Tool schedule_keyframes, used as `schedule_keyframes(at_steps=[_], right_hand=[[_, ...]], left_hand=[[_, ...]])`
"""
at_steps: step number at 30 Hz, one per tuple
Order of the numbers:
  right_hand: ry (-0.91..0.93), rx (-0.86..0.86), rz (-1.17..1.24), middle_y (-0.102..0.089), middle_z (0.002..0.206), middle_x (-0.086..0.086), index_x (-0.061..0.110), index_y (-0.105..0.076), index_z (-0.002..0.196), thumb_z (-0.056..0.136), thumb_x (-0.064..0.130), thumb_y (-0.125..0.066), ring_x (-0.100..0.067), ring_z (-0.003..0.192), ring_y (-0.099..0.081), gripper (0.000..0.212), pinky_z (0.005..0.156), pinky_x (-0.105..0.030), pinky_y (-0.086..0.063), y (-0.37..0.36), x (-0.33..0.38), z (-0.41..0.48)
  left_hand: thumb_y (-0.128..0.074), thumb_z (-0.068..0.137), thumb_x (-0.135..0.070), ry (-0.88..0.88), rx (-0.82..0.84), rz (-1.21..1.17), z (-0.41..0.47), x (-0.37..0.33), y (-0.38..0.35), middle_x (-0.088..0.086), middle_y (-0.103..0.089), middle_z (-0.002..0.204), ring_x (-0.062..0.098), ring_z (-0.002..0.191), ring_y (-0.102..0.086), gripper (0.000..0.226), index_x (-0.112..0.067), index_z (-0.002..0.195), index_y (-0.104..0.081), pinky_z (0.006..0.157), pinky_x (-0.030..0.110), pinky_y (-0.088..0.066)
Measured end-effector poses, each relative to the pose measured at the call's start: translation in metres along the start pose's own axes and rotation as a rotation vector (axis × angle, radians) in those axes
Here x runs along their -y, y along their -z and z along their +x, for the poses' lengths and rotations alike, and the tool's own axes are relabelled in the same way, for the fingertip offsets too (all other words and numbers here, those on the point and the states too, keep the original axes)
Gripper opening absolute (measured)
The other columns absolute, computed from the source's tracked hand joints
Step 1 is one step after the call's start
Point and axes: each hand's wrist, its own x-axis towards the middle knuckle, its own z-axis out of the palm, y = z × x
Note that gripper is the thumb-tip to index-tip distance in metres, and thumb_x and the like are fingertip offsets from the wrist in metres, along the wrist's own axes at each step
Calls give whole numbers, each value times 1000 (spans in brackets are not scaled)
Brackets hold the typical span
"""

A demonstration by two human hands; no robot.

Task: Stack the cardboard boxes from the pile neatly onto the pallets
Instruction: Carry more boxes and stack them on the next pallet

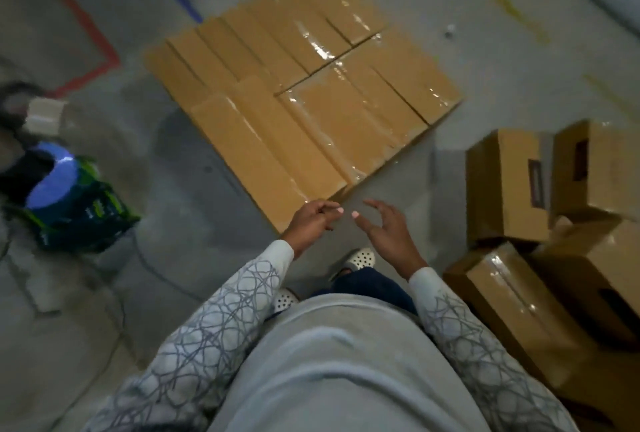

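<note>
Dim, motion-blurred, wide-angle bent edges; glare on box tape [317,47].

We have a single view, from a camera worn on the person's head. It looks steeply down and slightly forward, so the torso [339,362] fills the bottom edge and the floor [194,189] runs off toward the top. The left hand [311,224] and right hand [388,234] sit close, low in the centre; the stacked boxes [301,85] lie just beyond, the loose pile [554,224] at the right edge.
</note>
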Motion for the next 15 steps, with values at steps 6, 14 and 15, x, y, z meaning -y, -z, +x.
schedule_keyframes(at_steps=[6,14,15], right_hand=[[-114,-226,224,-55,139,4,39,-62,128,93,53,-69,-23,139,-43,38,116,-50,-39,64,-61,-8],[-95,-427,214,-59,134,5,29,-66,129,95,44,-69,-20,134,-49,37,114,-43,-40,199,-128,15],[-98,-454,220,-59,134,4,28,-66,129,96,43,-69,-20,134,-49,37,113,-45,-41,221,-135,18]], left_hand=[[-70,94,-34,-52,144,100,34,-46,-86,-7,-78,97,11,79,-70,18,-27,110,-73,70,29,-48],[-67,98,-22,-59,259,75,90,-97,-242,4,-77,97,16,76,-67,15,-16,111,-70,63,27,-46],[-67,98,-21,-59,270,83,95,-104,-263,5,-77,97,15,74,-66,17,-13,114,-70,63,26,-45]])
